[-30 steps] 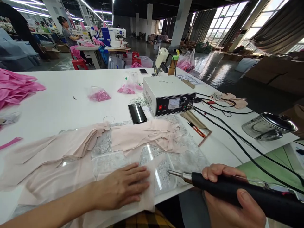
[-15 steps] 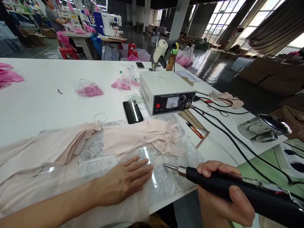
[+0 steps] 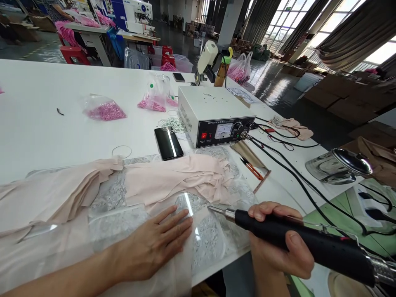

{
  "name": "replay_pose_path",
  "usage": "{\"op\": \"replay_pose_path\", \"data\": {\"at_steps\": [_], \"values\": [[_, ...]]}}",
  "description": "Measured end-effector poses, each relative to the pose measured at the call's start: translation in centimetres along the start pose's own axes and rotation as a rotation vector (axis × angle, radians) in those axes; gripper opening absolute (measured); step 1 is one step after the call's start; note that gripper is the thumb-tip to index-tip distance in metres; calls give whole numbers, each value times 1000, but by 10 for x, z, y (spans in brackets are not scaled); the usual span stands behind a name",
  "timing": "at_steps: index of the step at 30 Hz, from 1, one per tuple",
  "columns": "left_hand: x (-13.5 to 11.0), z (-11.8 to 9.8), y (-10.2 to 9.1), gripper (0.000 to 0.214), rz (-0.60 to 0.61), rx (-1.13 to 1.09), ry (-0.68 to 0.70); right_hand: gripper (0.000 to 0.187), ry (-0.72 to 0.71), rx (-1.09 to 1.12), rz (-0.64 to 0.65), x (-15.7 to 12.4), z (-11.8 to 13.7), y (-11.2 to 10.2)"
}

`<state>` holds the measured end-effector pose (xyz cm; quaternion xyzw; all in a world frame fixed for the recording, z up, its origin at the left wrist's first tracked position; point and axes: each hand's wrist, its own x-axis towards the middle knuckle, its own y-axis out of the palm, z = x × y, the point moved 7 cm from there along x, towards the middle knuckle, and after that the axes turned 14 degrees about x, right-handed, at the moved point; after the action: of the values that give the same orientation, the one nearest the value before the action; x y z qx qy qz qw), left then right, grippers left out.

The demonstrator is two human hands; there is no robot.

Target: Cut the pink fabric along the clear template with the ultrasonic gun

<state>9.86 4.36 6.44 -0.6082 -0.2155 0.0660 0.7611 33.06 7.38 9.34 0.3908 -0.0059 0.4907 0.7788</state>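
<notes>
My left hand [image 3: 154,241] lies flat with fingers spread on thin pale pink fabric [image 3: 173,177] that covers a clear scratched plate [image 3: 213,235] at the table's near edge. My right hand [image 3: 278,243] is wrapped round a black handheld tool [image 3: 303,243] whose metal tip [image 3: 216,210] points left, just above the plate and a little right of my left fingertips. A black cable [image 3: 297,181] runs from the tool to a white control box [image 3: 213,113] with a dial and red switch.
A black phone [image 3: 168,142] lies left of the box. Bags of pink rings [image 3: 105,110] sit farther back, orange-handled snips [image 3: 252,169] on a strip to the right, a steel lidded pot [image 3: 340,165] at the right edge. Sewing stations and a person stand far behind.
The view has shifted right and down. My right hand has brought the tool's tip up and left toward my left fingertips, which still rest on the fabric.
</notes>
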Motion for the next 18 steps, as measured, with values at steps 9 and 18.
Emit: {"op": "replay_pose_path", "data": {"at_steps": [9, 18], "values": [[-2, -4, 5, 48, 39, 41, 33, 21, 0, -39, -16, 3, 1, -1], [-4, -2, 7, 56, 69, -40, 32, 22, -22, -28, -42, 5, 2, -3]]}}
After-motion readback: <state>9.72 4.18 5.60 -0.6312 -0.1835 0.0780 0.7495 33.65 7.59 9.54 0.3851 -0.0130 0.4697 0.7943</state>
